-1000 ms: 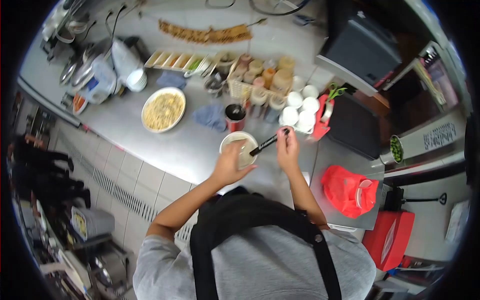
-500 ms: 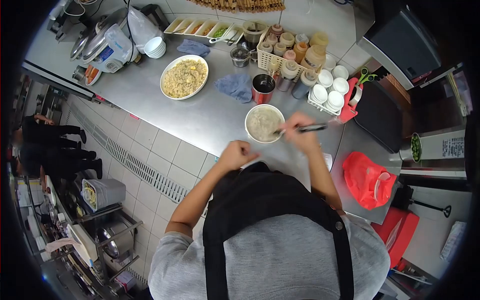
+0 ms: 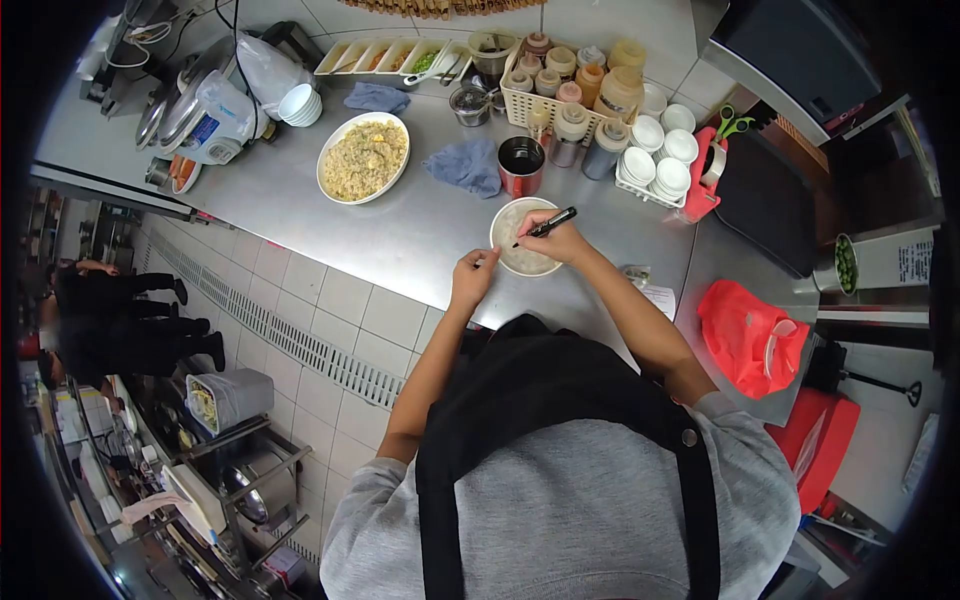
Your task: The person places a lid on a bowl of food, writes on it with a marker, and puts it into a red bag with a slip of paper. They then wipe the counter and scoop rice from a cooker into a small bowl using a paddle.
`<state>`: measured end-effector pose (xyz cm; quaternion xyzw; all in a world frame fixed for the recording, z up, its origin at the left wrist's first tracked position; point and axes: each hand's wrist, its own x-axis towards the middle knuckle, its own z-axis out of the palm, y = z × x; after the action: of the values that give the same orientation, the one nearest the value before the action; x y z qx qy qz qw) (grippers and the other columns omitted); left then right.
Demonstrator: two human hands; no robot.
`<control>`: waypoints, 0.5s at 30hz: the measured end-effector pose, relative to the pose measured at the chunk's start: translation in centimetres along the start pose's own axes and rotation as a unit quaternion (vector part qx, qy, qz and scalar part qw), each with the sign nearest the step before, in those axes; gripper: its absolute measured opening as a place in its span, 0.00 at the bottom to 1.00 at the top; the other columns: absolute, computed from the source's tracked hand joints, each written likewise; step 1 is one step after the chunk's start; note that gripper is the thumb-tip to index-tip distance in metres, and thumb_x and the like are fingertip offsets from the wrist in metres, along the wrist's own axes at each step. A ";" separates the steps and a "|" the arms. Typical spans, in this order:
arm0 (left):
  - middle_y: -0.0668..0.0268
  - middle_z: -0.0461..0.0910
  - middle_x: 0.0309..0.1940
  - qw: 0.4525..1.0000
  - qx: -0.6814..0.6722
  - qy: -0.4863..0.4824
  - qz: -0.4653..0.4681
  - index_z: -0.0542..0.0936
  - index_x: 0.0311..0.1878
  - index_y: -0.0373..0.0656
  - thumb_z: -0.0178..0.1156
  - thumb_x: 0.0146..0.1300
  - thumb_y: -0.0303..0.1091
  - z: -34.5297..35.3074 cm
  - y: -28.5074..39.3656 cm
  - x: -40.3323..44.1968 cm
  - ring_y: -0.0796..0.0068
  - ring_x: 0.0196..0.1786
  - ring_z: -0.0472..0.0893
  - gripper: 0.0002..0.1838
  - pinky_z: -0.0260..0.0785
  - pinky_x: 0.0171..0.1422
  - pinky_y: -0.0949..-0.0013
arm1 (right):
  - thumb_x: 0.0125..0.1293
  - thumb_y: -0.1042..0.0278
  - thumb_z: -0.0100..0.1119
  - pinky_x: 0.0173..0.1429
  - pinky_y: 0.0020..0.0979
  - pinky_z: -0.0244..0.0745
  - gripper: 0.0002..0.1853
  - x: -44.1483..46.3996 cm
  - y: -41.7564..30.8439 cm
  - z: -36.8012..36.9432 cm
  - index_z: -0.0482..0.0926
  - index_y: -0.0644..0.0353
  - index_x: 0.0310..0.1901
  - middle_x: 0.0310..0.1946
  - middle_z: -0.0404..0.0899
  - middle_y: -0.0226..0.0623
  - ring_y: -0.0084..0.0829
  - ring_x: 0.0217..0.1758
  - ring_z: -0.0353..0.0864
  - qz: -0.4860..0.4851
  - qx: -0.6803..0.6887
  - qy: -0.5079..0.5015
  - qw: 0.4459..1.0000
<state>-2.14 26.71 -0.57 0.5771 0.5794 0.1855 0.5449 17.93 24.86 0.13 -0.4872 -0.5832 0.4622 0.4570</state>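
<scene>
A black marker pen (image 3: 552, 222) is gripped in my right hand (image 3: 557, 240), its tip down over a round white bowl (image 3: 526, 268). The bowl's top looks pale and cloudy, like a translucent lid, and my right hand covers part of it. At the bowl's left rim is my left hand (image 3: 472, 278), its fingers pinched together. A small dark piece that looks like the marker cap (image 3: 477, 265) shows between them. Just behind the bowl stands a red can (image 3: 521, 183) with a dark inside.
An oval plate of fried rice (image 3: 363, 160) and a blue cloth (image 3: 466, 167) lie on the steel counter (image 3: 290, 215). Sauce bottles fill a basket (image 3: 515, 105) behind, with stacked white cups (image 3: 640, 165) beside it. A red bag (image 3: 745, 335) sits at right. Other people (image 3: 130, 315) stand far left.
My right hand has moved left over the bowl, and the marker now points down at its top. My left hand has come up to the bowl's rim. The view has shifted slightly.
</scene>
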 end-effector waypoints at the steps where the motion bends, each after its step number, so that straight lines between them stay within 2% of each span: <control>1: 0.73 0.73 0.20 1.000 0.003 -0.002 -0.002 0.82 0.33 0.38 0.59 0.59 0.48 0.1 -0.2 0.0 0.85 0.24 0.66 0.19 0.60 0.29 0.78 | 0.50 0.73 0.63 0.36 0.24 0.71 0.05 0.0 0.2 0.1 0.78 0.61 0.28 0.28 0.79 0.31 0.20 0.31 0.77 -0.007 -0.027 0.004 1.000; 3: 0.73 0.72 0.19 0.999 -0.014 0.015 0.035 0.82 0.34 0.38 0.59 0.59 0.48 0.4 -0.6 0.3 0.85 0.24 0.66 0.20 0.59 0.29 0.78 | 0.48 0.70 0.64 0.37 0.25 0.71 0.06 -0.1 0.3 0.4 0.78 0.60 0.27 0.28 0.80 0.31 0.21 0.31 0.76 -0.012 -0.051 0.010 0.999; 5: 0.73 0.72 0.19 0.999 -0.014 0.020 0.040 0.82 0.34 0.38 0.59 0.59 0.48 0.7 -1.0 0.5 0.85 0.24 0.66 0.20 0.59 0.29 0.78 | 0.48 0.69 0.64 0.37 0.26 0.71 0.06 0.0 -0.2 0.5 0.79 0.60 0.27 0.27 0.80 0.32 0.23 0.31 0.76 -0.045 -0.082 0.021 0.995; 9: 0.75 0.70 0.18 0.999 -0.018 0.021 0.036 0.82 0.34 0.37 0.57 0.61 0.49 0.8 -1.2 0.6 0.86 0.23 0.65 0.20 0.58 0.28 0.78 | 0.48 0.67 0.64 0.37 0.27 0.71 0.07 -0.3 -0.3 0.7 0.79 0.59 0.28 0.27 0.79 0.31 0.24 0.31 0.77 -0.058 -0.082 0.027 0.995; 10: 0.75 0.70 0.18 0.999 -0.016 0.018 0.036 0.82 0.34 0.37 0.57 0.61 0.49 0.8 -1.3 0.7 0.86 0.23 0.65 0.20 0.58 0.28 0.78 | 0.49 0.69 0.64 0.39 0.26 0.71 0.06 -0.4 -0.6 0.6 0.78 0.60 0.27 0.27 0.79 0.32 0.24 0.32 0.77 -0.051 -0.104 0.022 0.993; 12: 0.59 0.80 0.23 1.000 -0.014 -0.011 -0.002 0.82 0.35 0.35 0.57 0.59 0.52 0.7 -1.5 0.9 0.74 0.30 0.77 0.24 0.68 0.38 0.70 | 0.49 0.72 0.63 0.40 0.26 0.70 0.05 -0.5 -0.7 0.6 0.78 0.61 0.27 0.27 0.79 0.32 0.24 0.32 0.76 -0.042 -0.126 0.019 0.991; 15: 0.60 0.79 0.22 1.000 0.003 -0.006 0.008 0.82 0.36 0.34 0.56 0.59 0.52 0.8 -1.9 1.2 0.76 0.29 0.75 0.25 0.67 0.37 0.71 | 0.48 0.71 0.63 0.39 0.26 0.70 0.05 -0.2 -0.4 0.4 0.78 0.61 0.26 0.26 0.79 0.32 0.23 0.32 0.76 -0.029 -0.139 0.004 0.990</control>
<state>-2.08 26.90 -2.92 0.5848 0.5721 0.1847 0.5446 17.46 24.56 0.42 -0.5305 -0.6538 0.3615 0.4006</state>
